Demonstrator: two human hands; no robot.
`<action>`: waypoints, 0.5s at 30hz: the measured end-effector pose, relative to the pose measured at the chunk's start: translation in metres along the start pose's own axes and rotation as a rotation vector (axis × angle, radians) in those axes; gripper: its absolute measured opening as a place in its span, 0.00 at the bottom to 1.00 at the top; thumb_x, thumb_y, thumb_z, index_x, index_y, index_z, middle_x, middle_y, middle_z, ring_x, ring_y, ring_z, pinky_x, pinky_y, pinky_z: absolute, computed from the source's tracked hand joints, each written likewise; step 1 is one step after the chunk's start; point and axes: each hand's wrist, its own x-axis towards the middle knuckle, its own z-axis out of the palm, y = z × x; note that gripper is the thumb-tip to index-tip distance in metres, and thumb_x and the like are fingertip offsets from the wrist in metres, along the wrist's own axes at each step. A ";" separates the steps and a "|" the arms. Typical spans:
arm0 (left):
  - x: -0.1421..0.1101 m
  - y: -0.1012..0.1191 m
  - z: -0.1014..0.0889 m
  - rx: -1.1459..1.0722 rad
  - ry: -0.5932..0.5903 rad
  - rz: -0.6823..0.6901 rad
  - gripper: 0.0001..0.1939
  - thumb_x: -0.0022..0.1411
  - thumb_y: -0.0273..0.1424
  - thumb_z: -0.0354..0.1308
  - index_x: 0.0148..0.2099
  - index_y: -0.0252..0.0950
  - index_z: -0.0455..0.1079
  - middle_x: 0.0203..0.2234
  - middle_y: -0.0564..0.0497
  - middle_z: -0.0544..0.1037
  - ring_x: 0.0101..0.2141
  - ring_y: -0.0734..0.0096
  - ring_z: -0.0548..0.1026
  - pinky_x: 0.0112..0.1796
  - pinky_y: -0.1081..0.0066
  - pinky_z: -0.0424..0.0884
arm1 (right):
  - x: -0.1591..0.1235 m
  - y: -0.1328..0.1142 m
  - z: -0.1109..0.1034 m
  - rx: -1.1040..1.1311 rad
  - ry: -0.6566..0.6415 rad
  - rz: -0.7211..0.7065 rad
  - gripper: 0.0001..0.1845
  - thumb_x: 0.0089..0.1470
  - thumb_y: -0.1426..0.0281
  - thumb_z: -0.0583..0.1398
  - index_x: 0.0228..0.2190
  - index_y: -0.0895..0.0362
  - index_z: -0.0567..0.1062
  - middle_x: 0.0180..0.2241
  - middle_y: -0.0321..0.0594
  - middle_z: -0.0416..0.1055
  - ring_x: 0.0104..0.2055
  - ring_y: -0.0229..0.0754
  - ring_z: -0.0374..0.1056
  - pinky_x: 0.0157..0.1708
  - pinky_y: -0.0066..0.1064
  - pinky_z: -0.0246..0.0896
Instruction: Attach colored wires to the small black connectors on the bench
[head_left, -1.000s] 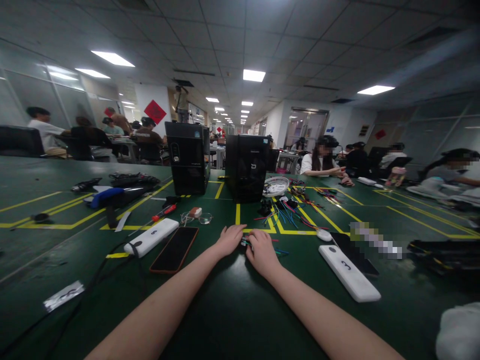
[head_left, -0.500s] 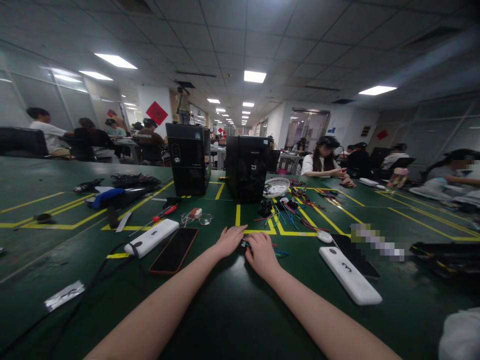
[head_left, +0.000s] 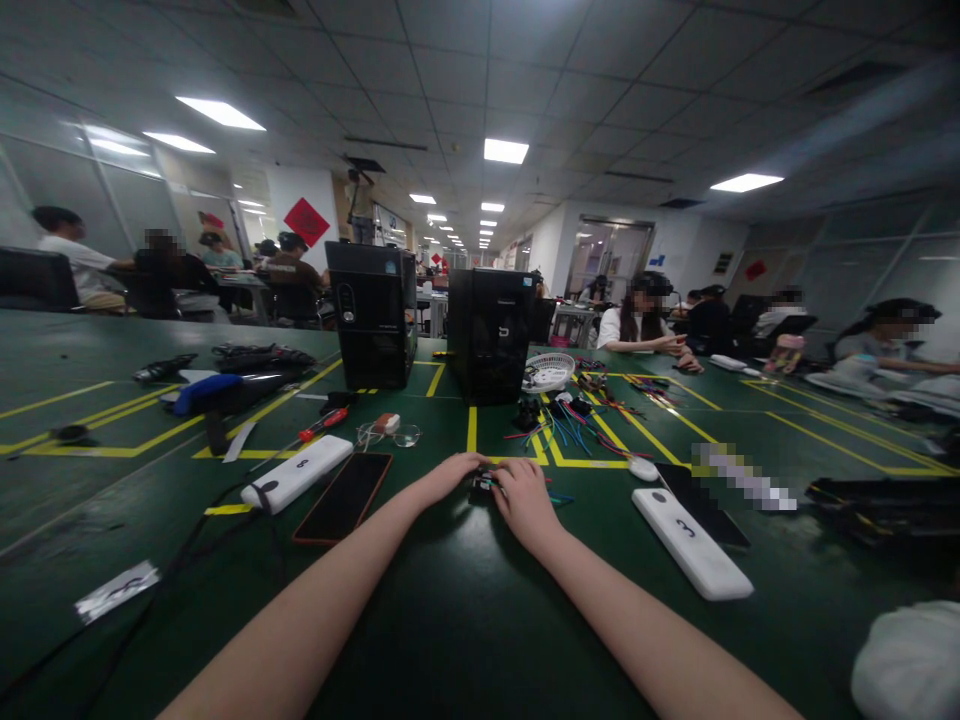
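My left hand (head_left: 448, 478) and my right hand (head_left: 526, 503) meet low over the green table, fingertips nearly touching. Between them is a small dark wired connector (head_left: 482, 482) with light and green bits, partly covered by the fingers. My right hand is closed on it, its fingers bent over the top. The fingers of my left hand press at its far left side, closed, their tips partly hidden. Blue and green wire ends (head_left: 560, 498) stick out beyond my right hand. A pile of coloured wires (head_left: 566, 425) lies just past it.
Two black computer cases (head_left: 371, 318) stand ahead, beside a white basket (head_left: 550, 373). At left lie a phone (head_left: 343, 498), a white power bank (head_left: 300, 474), glasses (head_left: 405, 436) and a red screwdriver (head_left: 324, 425). Another power bank (head_left: 694, 543) lies right. A co-worker (head_left: 645, 320) sits across.
My left hand has shifted slightly, showing more of the dark connector between the hands. My right hand stays nearly in place. The whole view has turned a little.
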 end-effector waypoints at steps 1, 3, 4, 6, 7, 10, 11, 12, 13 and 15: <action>0.000 0.001 -0.004 -0.048 -0.052 -0.004 0.18 0.58 0.29 0.43 0.47 0.32 0.68 0.46 0.47 0.72 0.48 0.66 0.67 0.52 0.66 0.58 | 0.000 0.000 0.000 0.001 0.002 0.007 0.08 0.52 0.73 0.54 0.35 0.56 0.70 0.39 0.42 0.66 0.44 0.43 0.58 0.48 0.39 0.47; -0.002 0.004 -0.010 -0.072 -0.143 -0.001 0.18 0.53 0.28 0.49 0.47 0.33 0.68 0.45 0.48 0.72 0.47 0.65 0.68 0.51 0.66 0.59 | -0.001 0.001 0.001 0.002 -0.002 0.018 0.07 0.51 0.73 0.54 0.35 0.56 0.69 0.38 0.42 0.66 0.43 0.43 0.58 0.48 0.38 0.48; -0.004 0.005 -0.012 -0.074 -0.161 0.013 0.20 0.52 0.27 0.52 0.48 0.34 0.67 0.45 0.48 0.72 0.47 0.64 0.68 0.51 0.66 0.59 | -0.002 0.001 0.002 0.003 -0.008 0.022 0.07 0.51 0.73 0.54 0.35 0.56 0.69 0.38 0.42 0.66 0.43 0.43 0.58 0.47 0.38 0.49; -0.007 0.009 -0.014 -0.033 -0.182 0.039 0.23 0.49 0.29 0.56 0.50 0.35 0.65 0.47 0.48 0.71 0.48 0.63 0.67 0.51 0.67 0.58 | -0.003 0.000 0.003 0.006 -0.019 0.030 0.08 0.51 0.73 0.54 0.35 0.57 0.69 0.38 0.42 0.66 0.42 0.43 0.59 0.45 0.37 0.50; -0.008 0.010 -0.013 0.005 -0.180 0.047 0.24 0.48 0.31 0.59 0.50 0.36 0.65 0.47 0.48 0.70 0.48 0.63 0.67 0.51 0.67 0.59 | -0.003 -0.001 0.004 0.009 -0.021 0.030 0.08 0.51 0.72 0.54 0.36 0.57 0.69 0.38 0.42 0.66 0.42 0.43 0.59 0.45 0.37 0.50; -0.009 0.010 -0.007 0.134 -0.112 0.051 0.26 0.46 0.35 0.62 0.49 0.35 0.67 0.44 0.47 0.72 0.46 0.60 0.68 0.48 0.65 0.61 | -0.001 -0.003 0.007 0.020 -0.018 0.014 0.10 0.51 0.72 0.54 0.38 0.57 0.68 0.40 0.43 0.65 0.43 0.43 0.58 0.44 0.36 0.51; -0.009 0.009 -0.005 0.171 -0.088 0.059 0.26 0.45 0.35 0.62 0.48 0.34 0.67 0.43 0.46 0.72 0.45 0.59 0.69 0.47 0.65 0.62 | 0.001 -0.004 0.008 0.025 -0.019 0.002 0.10 0.51 0.72 0.54 0.38 0.57 0.68 0.40 0.43 0.65 0.43 0.43 0.58 0.44 0.36 0.51; -0.008 0.007 -0.002 0.195 -0.075 0.073 0.25 0.45 0.35 0.62 0.47 0.33 0.68 0.43 0.46 0.72 0.44 0.59 0.69 0.46 0.65 0.62 | 0.002 -0.005 0.009 0.030 -0.022 -0.010 0.09 0.51 0.72 0.54 0.37 0.56 0.69 0.39 0.42 0.66 0.43 0.43 0.58 0.44 0.36 0.51; -0.007 0.005 0.000 0.206 -0.057 0.093 0.24 0.46 0.34 0.61 0.47 0.33 0.68 0.42 0.46 0.73 0.43 0.60 0.69 0.46 0.66 0.63 | 0.004 -0.005 0.011 0.036 -0.024 -0.020 0.08 0.51 0.73 0.54 0.35 0.56 0.69 0.39 0.42 0.66 0.43 0.43 0.58 0.44 0.36 0.51; -0.006 0.001 0.004 0.201 -0.050 0.116 0.22 0.48 0.33 0.60 0.46 0.32 0.68 0.41 0.46 0.73 0.41 0.62 0.70 0.44 0.67 0.64 | 0.007 -0.005 0.015 0.046 -0.021 -0.031 0.06 0.52 0.73 0.54 0.33 0.56 0.70 0.38 0.42 0.66 0.43 0.43 0.59 0.44 0.37 0.51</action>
